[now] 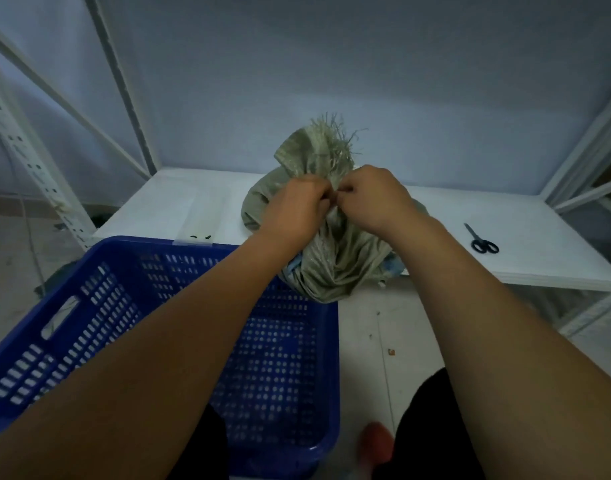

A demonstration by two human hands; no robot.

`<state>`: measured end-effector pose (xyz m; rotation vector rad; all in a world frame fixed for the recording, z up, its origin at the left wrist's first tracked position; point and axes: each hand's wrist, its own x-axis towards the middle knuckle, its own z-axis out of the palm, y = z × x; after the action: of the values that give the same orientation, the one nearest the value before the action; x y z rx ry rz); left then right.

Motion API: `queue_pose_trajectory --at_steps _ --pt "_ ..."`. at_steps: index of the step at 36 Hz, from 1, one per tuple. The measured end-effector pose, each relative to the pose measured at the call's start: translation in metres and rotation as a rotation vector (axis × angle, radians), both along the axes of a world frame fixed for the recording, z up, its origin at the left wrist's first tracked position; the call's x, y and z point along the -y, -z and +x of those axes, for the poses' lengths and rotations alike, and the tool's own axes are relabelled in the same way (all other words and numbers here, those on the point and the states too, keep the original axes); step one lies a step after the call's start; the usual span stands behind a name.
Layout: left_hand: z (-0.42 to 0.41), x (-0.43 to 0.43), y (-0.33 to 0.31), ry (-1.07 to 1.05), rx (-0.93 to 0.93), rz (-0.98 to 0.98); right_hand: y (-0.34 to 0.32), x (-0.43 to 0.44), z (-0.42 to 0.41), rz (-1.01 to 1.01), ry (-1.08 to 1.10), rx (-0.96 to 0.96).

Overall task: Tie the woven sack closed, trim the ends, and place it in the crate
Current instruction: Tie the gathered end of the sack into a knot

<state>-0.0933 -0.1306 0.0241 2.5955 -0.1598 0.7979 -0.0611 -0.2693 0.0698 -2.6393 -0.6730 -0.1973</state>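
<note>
A grey-green woven sack [335, 261] stands on the front edge of a low white shelf board [193, 206], its gathered neck pointing up with frayed threads at the top. My left hand [297, 206] and my right hand [370, 195] meet at the neck, both pinched tight on the bunched fabric, knuckles almost touching. What lies between the fingers is hidden. A blue perforated plastic crate [280, 358] sits on the floor in front of the shelf, below my left forearm. Black-handled scissors [481, 239] lie on the shelf to the right of the sack.
White metal shelving uprights [37, 168] rise at left and right of the board, with a pale wall behind. The tiled floor [383, 334] carries small scraps. My dark-clothed legs and a reddish shoe [375, 441] show at the bottom.
</note>
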Motion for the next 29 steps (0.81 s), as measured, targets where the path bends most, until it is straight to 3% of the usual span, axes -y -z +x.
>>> queue_pose_trajectory --at_steps 11,21,29 --pt "-0.012 0.038 0.01 0.011 -0.025 -0.082 0.022 0.051 -0.02 0.18 0.112 -0.087" --pt "-0.016 0.075 0.0 0.086 0.056 -0.033 0.004 0.094 -0.027 0.14 0.089 -0.031" --pt "0.033 0.082 0.008 0.002 0.049 -0.335 -0.011 0.072 0.014 0.11 0.073 0.011"
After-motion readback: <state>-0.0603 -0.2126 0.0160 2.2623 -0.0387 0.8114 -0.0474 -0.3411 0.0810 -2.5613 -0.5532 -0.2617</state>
